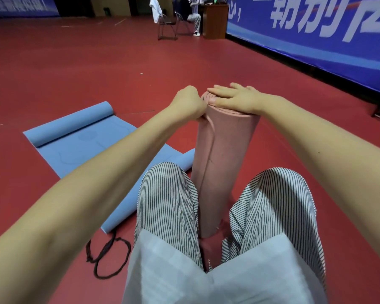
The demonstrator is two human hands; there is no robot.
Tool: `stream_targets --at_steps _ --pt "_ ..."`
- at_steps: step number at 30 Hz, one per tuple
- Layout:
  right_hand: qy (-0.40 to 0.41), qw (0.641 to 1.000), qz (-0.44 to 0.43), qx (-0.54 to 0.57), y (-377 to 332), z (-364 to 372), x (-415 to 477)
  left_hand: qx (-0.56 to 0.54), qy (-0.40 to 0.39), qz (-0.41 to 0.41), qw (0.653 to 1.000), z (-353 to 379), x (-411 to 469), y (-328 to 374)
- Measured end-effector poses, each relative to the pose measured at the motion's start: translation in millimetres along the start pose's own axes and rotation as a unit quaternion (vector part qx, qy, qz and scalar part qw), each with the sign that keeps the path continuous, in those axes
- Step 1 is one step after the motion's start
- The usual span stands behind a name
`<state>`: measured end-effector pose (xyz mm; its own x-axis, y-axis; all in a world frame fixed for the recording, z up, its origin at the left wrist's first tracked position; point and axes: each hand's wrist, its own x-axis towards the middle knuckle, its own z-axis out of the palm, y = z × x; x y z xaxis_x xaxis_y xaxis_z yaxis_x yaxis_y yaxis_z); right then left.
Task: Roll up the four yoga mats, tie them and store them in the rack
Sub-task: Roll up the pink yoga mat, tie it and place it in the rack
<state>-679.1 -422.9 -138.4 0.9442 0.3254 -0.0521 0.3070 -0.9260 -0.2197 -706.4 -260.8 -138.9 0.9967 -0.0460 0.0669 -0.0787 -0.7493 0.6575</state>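
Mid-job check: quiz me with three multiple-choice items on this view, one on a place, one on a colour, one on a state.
1. Where does the rolled pink foam yoga mat stand?
A) upright between the person's knees
B) on a chair
C) in a rack

2. What colour is the partly unrolled foam mat lying at the left?
A) green
B) light blue
C) grey

3. How does the right hand meet the pink mat's top end?
A) curled round a cord
B) lifted off it
C) flat, fingers straight

Answers:
1 A: the roll rises on end between the striped trouser legs.
2 B: its surface and both rolled ends are light blue.
3 C: the palm lies flat on the top end, while the left hand grips the roll's outer edge.
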Motion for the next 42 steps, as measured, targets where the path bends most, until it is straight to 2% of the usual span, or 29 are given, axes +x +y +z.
stream_targets --at_steps 3,5,7,10,13,15,17,18,20,22,23,25,29,33,36,42 --pt "0.026 0.997 0.058 0.031 7.8 -1.8 -2.9 -0.236 -0.011 -0.029 0.971 10.7 6.2 -3.1" --pt "0.031 0.996 0.067 0.045 13.6 -2.2 -5.0 -0.327 -0.061 -0.06 0.941 18.5 4.5 -2.6" --pt "0.027 0.997 0.066 0.033 13.3 -0.4 -4.4 -0.324 -0.08 -0.085 0.939 32.6 4.1 -0.6" --pt "0.011 0.995 0.096 0.034 8.8 1.5 -4.8 -0.312 -0.03 -0.089 0.945 48.3 7.4 1.4" --pt "0.069 0.985 0.147 0.06 7.9 2.0 -8.7 -0.298 -0.04 -0.062 0.952 46.8 3.7 7.5" --pt "0.169 0.956 0.213 0.106 10.1 4.3 -9.0 -0.291 -0.047 -0.031 0.955 38.3 1.8 9.2" --pt "0.232 0.9 0.257 0.265 13.1 6.0 -11.4 -0.292 -0.027 -0.04 0.955 32.2 6.5 5.7" --pt "0.22 0.873 0.261 0.349 15.5 7.0 -13.9 -0.288 -0.018 -0.041 0.957 29.7 9.3 3.1" --pt "0.14 0.85 0.26 0.436 19.9 13.1 -18.3 -0.303 0.006 -0.055 0.951 28.4 11.5 -0.2" --pt "0.097 0.812 0.21 0.536 18.5 23.8 -17.9 -0.366 -0.025 -0.079 0.927 30.5 2.1 0.8" --pt "0.099 0.785 0.172 0.587 15.6 27.5 -15.5 -0.402 -0.037 -0.087 0.911 34.1 1.9 0.5" --pt "0.113 0.758 0.138 0.627 10.8 30.3 -9.6 -0.447 -0.057 -0.088 0.889 39.8 0.8 2.1" --pt "0.135 0.763 0.166 0.61 10.7 19.9 -12.3 -0.461 -0.055 -0.123 0.877 35.6 0.6 12.7" --pt "0.095 0.786 0.219 0.571 7.9 12.0 -21.7 -0.425 -0.083 -0.182 0.883 35.4 -0.3 17.5" --pt "0.081 0.79 0.262 0.548 8.6 15.3 -28.4 -0.402 -0.098 -0.192 0.89 38.5 -6.9 19.6" --pt "0.089 0.79 0.246 0.555 3.7 15.6 -36.8 -0.389 -0.097 -0.186 0.897 39.0 -12.8 22.8"
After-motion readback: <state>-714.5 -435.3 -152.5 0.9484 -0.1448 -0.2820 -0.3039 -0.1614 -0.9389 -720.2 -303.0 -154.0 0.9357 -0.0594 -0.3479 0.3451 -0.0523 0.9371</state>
